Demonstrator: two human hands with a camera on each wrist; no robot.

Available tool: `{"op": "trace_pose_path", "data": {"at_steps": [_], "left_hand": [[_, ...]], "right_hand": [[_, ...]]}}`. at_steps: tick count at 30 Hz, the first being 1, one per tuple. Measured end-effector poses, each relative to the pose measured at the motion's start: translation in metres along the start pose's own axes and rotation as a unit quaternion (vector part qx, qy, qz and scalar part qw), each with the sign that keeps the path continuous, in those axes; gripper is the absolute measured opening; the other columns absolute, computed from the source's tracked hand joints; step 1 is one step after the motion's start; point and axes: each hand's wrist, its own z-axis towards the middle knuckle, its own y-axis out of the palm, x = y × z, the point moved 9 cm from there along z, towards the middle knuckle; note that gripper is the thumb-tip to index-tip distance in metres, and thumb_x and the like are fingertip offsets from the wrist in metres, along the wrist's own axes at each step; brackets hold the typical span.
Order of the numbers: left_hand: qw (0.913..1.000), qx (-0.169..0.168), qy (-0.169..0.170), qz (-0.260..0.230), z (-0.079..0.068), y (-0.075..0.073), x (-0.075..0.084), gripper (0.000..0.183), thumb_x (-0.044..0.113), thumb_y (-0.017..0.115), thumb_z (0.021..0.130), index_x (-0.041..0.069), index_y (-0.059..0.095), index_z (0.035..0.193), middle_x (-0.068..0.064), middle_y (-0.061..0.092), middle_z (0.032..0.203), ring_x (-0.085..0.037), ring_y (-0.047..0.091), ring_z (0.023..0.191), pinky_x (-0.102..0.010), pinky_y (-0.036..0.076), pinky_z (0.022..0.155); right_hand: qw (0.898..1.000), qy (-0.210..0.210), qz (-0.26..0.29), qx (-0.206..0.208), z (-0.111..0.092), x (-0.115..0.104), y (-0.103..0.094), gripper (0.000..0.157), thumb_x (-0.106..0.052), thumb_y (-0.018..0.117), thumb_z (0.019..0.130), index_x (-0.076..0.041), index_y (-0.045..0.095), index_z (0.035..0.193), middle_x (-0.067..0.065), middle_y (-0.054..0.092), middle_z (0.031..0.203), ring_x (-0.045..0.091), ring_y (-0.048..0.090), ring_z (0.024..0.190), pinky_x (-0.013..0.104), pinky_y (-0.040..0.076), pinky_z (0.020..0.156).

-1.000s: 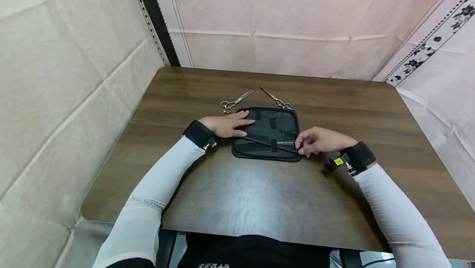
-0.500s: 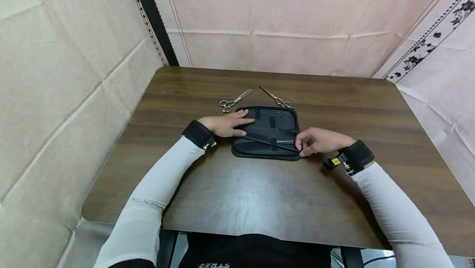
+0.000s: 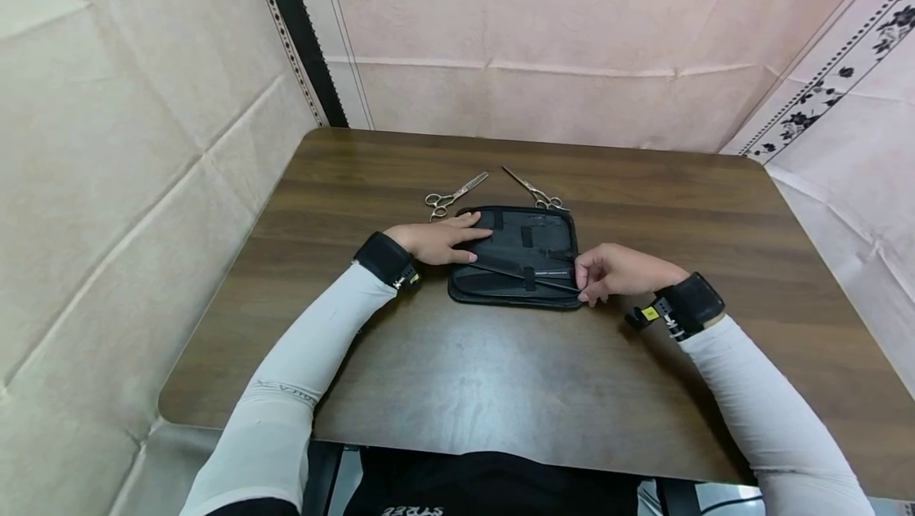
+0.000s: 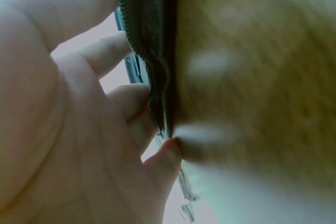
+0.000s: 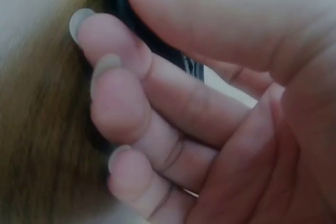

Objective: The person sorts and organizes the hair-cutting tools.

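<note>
A black zip case [image 3: 475,291] with elastic loops lies opened flat on the wooden table. My left hand [image 3: 432,243] rests on its left side with fingers spread; the left wrist view shows the zip teeth [image 4: 128,22] close beside those fingers. Across the lower half of the case, a long thin dark strip [image 3: 500,271] slants down to the right and passes the lower loop [image 3: 530,279]. My right hand [image 3: 618,268] pinches the strip's right end at the case's edge; its fingers look curled in the right wrist view. A narrow silvery piece [image 3: 550,274] lies above the strip.
Behind the case lie two pairs of scissors: thinning scissors [image 3: 455,195] at the left, and plain scissors [image 3: 534,190] at the right. The brown table [image 3: 457,381] extends around them, with cloth-covered walls [image 3: 543,40] beyond.
My right fingertips have shifted very slightly to the right along the case's edge. The left hand, case and scissors stay in place.
</note>
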Motion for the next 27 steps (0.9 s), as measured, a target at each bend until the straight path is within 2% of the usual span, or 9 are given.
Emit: {"op": "trace_pose_path", "data": {"at_steps": [8,13,18,23,27], "left_hand": [[0.9999,0.008,-0.006,0.007,0.003,-0.002,0.001,0.066,0.046,0.048,0.109,0.03,0.022,0.167,-0.006,-0.005,0.177,-0.025,-0.006,0.164,-0.051,0.009,0.131],[0.9985,0.033,-0.028,0.032,0.006,-0.001,0.005,0.068,0.053,0.047,0.108,0.03,0.024,0.167,-0.008,0.001,0.176,-0.026,-0.001,0.164,-0.05,0.014,0.131],[0.9947,0.061,-0.045,0.069,0.009,-0.001,0.015,0.071,0.059,0.046,0.106,0.029,0.025,0.167,-0.015,0.008,0.175,-0.031,0.005,0.163,-0.051,0.017,0.13],[0.9894,0.084,-0.059,0.102,0.013,-0.002,0.02,0.07,0.059,0.047,0.106,0.026,0.032,0.165,-0.017,0.016,0.174,-0.033,0.014,0.162,-0.052,0.023,0.128],[0.9861,0.097,-0.061,0.12,0.017,-0.003,0.027,0.072,0.062,0.047,0.104,0.021,0.038,0.162,-0.021,0.024,0.171,-0.039,0.02,0.16,-0.057,0.027,0.126]], "right_hand": [[1.0,-0.003,0.009,0.0,-0.001,0.0,0.0,0.011,-0.005,0.076,0.093,-0.007,0.064,0.092,0.008,0.069,0.077,0.019,0.064,0.068,0.029,0.051,0.059],[1.0,-0.013,0.01,0.001,0.0,-0.002,0.0,0.01,-0.006,0.074,0.094,-0.007,0.065,0.089,0.007,0.068,0.077,0.021,0.065,0.069,0.031,0.054,0.061],[1.0,-0.023,0.0,-0.001,0.0,-0.003,-0.001,0.012,-0.009,0.074,0.095,-0.008,0.066,0.087,0.005,0.066,0.075,0.018,0.06,0.065,0.028,0.051,0.06],[0.999,-0.031,-0.016,-0.025,-0.001,-0.007,0.004,0.014,-0.013,0.068,0.101,-0.009,0.061,0.089,0.0,0.057,0.075,0.018,0.055,0.065,0.025,0.046,0.062],[0.998,-0.026,-0.036,-0.044,-0.001,-0.007,0.008,0.015,-0.016,0.065,0.103,-0.01,0.059,0.091,-0.004,0.052,0.075,0.015,0.053,0.066,0.025,0.045,0.064]]}}
